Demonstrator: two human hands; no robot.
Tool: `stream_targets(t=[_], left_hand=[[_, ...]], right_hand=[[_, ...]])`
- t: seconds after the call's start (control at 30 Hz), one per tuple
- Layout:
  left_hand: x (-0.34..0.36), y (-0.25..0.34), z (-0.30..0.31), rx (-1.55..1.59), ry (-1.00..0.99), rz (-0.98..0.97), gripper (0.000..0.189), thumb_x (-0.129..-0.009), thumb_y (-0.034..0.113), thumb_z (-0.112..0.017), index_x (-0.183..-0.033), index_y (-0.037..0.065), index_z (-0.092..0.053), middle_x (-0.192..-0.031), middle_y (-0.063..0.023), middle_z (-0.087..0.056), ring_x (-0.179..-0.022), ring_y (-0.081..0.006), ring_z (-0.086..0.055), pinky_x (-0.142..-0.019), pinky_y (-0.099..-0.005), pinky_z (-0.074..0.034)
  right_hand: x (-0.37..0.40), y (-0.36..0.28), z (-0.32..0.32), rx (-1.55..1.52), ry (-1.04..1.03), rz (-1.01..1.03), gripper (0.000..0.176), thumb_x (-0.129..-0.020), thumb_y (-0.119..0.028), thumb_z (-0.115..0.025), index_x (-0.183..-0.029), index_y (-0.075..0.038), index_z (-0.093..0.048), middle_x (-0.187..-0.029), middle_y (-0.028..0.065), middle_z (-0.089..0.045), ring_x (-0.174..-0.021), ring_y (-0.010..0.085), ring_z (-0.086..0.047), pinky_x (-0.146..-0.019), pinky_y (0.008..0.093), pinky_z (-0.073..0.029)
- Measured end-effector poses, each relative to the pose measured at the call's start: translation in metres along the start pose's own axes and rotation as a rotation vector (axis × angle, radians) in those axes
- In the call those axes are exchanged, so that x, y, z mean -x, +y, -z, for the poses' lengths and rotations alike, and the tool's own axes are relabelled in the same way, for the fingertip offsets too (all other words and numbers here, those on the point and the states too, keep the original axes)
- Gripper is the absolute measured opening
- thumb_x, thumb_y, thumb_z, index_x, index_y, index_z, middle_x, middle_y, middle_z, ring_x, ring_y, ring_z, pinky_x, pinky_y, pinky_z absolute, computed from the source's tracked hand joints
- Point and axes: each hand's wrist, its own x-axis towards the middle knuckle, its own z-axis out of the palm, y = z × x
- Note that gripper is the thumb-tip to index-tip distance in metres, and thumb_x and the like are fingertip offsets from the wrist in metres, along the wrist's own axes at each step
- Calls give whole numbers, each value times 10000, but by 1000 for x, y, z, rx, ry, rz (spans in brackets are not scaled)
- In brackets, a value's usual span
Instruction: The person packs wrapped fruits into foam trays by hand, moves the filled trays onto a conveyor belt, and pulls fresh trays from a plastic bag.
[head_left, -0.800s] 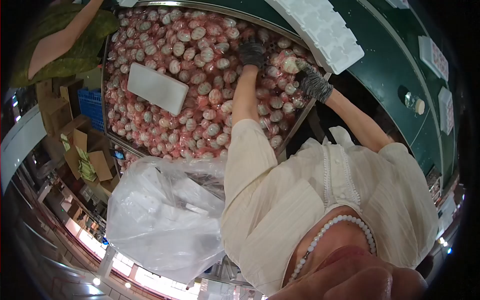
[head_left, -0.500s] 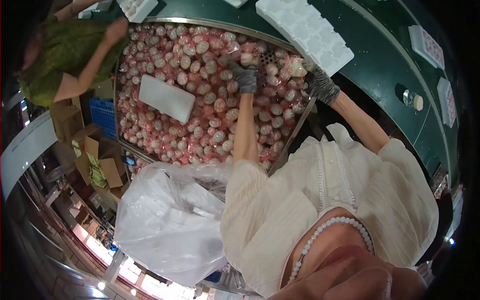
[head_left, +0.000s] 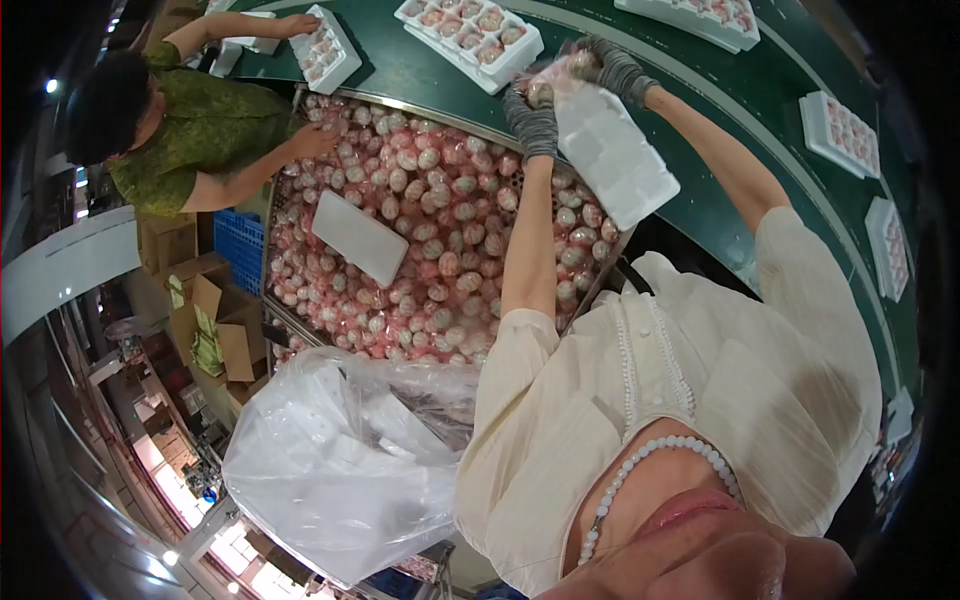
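My left hand (head_left: 532, 122), in a grey striped glove, is closed around a wrapped egg (head_left: 541, 95) at the far end of a white foam tray (head_left: 612, 150). Just right of it, my gloved right hand (head_left: 617, 72) has its fingers curled on another egg-like ball in clear and pink film (head_left: 578, 64), over the same end of the tray. The tray's nearer cups hold nothing. Beside my left forearm, a metal-edged bin is heaped with wrapped eggs (head_left: 430, 230).
A white foam slab (head_left: 360, 238) lies on the heap. Filled trays (head_left: 470, 35) stand on the green belt (head_left: 720, 150). At the left, a co-worker in a green shirt (head_left: 225, 130) reaches over the bin. A plastic-covered stack (head_left: 340, 470) sits nearer me.
Both my hands have moved from the heap up to the tray's far end, carrying wrapped eggs. The view has shifted, and filled trays now show on the belt.
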Motion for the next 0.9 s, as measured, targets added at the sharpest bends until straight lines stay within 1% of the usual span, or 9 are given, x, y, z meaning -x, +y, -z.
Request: stream_targets(t=[0.03, 0.1, 0.2, 0.3, 0.37, 0.43, 0.6, 0.7, 0.9], left_hand=[[-2, 3, -2, -390, -13, -103, 330, -688, 208, -652, -887, -6, -498, -839, -123, -527, -761, -250, -503, -707, -328, -423], [-2, 7, -9, -272, -15, -36, 349, -657, 220, -668, -862, -14, -509, -830, -150, -526, -762, -270, -503, -708, -356, -412], [12, 4, -16, -443, 190, -81, 339, -694, 234, -631, -887, -17, -509, -837, -148, -527, -769, -264, -500, -745, -348, -395], [17, 0, -32, -260, 252, 36, 336, -719, 230, -609, -908, -24, -499, -833, -129, -519, -788, -240, -493, -767, -331, -388], [17, -1, -31, -397, 180, 16, 326, -728, 199, -608, -932, -24, -486, -849, -112, -514, -805, -206, -492, -777, -309, -392], [17, -17, -24, -213, 74, -60, 329, -694, 182, -624, -929, -12, -499, -878, -150, -512, -843, -264, -488, -782, -348, -386], [0, -21, -6, -197, -336, 99, 266, -708, 43, -588, -946, 6, -478, -927, -80, -531, -811, -143, -517, -698, -259, -445], [-5, -29, -7, -199, -366, 157, 264, -699, 25, -587, -938, 13, -474, -927, -76, -531, -811, -131, -517, -701, -248, -445], [5, -16, -13, -123, -290, 170, 303, -670, 40, -623, -932, 13, -474, -911, -76, -535, -793, -130, -522, -700, -253, -449]], right_hand=[[-6, -13, 4, 227, -21, 145, 437, -723, -372, -593, -1038, -97, -466, -831, 75, -575, -749, 256, -564, -657, 336, -450], [-4, -36, 7, 479, -197, 162, 290, -722, -265, -546, -940, -85, -479, -870, 143, -569, -799, 321, -547, -676, 370, -445], [-7, -37, 5, 715, -386, 215, 311, -709, -233, -538, -969, -66, -503, -851, 147, -564, -794, 304, -554, -679, 374, -450], [-13, -33, 11, 692, -396, 205, 314, -674, -200, -580, -948, -58, -523, -856, 152, -549, -798, 308, -551, -675, 374, -452], [-13, -32, 14, 677, -412, 197, 317, -656, -184, -602, -937, -55, -533, -858, 155, -542, -801, 310, -550, -673, 374, -453], [-23, -39, 23, 636, -596, 89, 289, -646, -172, -617, -900, -52, -551, -874, 162, -534, -807, 308, -551, -680, 367, -454], [-21, -29, -19, 999, -424, 134, 234, -628, -178, -612, -814, -45, -568, -901, 194, -555, -758, 320, -571, -594, 366, -466], [-31, -33, 12, 734, -587, 44, 234, -615, -193, -612, -792, -49, -562, -817, 181, -575, -752, 323, -568, -598, 370, -465], [-20, -21, 12, 744, -447, 109, 249, -623, -241, -596, -794, -64, -562, -724, 159, -571, -732, 325, -560, -640, 374, -459]])
